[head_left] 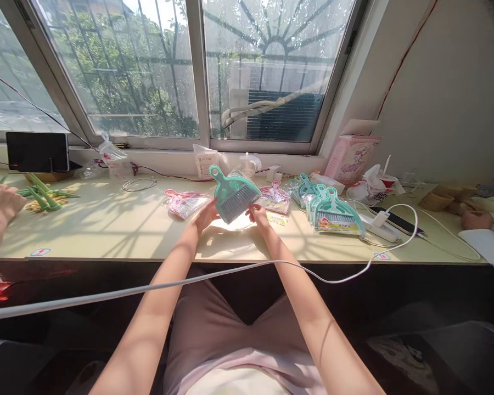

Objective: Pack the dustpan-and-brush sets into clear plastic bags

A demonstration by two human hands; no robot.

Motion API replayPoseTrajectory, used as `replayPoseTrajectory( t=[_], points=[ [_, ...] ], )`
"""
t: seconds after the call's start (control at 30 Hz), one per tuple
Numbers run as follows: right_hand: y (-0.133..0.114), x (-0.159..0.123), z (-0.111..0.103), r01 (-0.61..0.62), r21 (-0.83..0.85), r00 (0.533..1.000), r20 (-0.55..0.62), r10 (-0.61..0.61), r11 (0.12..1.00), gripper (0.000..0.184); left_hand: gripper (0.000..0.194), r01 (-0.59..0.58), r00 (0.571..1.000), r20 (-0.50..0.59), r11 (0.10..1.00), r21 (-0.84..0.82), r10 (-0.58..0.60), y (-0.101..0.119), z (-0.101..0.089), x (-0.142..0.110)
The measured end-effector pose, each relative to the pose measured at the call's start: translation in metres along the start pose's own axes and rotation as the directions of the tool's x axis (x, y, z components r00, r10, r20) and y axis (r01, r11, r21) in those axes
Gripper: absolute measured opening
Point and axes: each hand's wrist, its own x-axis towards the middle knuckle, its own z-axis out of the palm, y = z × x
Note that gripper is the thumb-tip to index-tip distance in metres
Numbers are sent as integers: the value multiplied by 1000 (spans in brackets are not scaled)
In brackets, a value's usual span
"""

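Note:
A green mini dustpan and brush set (235,196) is held up over the table, tilted, its handle pointing to the upper left and its grey bristles facing me. My left hand (206,215) grips its left edge, and my right hand (257,214) pinches its lower right side. Beneath it on the table lies a pale sheet or bag (230,224), partly hidden. To the left is a pink bagged brush set (186,203); another pink set (275,196) lies just right of my right hand. Several green bagged sets (336,214) are stacked further right, with a coloured label showing.
A white cable (247,267) crosses in front of my forearms to a power strip (379,227) beside a phone (399,221). Other people's hands are at the far left (4,204) and far right (475,217). A tablet (38,152) and a pink box (352,156) stand at the back.

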Motion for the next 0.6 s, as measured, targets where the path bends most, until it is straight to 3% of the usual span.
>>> replayPoseTrajectory(
  t=[0.1, 0.2, 0.27, 0.37, 0.47, 0.6],
  points=[
    [-6, 0, 1, -25, -4, 998, 60, 26, 1000, 38, 48, -6, 999, -34, 999, -50, 4, 2, 1, 1],
    [-13, 1, -2, -51, -23, 998, 40, 52, 998, 39, 43, -39, 976, -215, 992, -123, 11, 6, -2, 4],
    [-14, 1, -4, -46, -27, 998, 47, 47, 999, 41, 44, -101, 928, -372, 976, -192, 22, 9, -9, 6],
    [-12, 1, -8, -16, 5, 997, 78, 15, 1000, 43, 50, -307, 844, -522, 909, -281, 124, 13, -21, 7],
    [-8, 4, -12, -28, 79, 1000, 1, 28, 996, 40, 61, -460, 786, -572, 839, -291, 233, 16, -27, 4],
    [-4, 11, -15, -49, 160, 981, -176, 77, 986, 37, 68, -461, 782, -578, 841, -283, 234, 18, -26, 1]
  ],
)
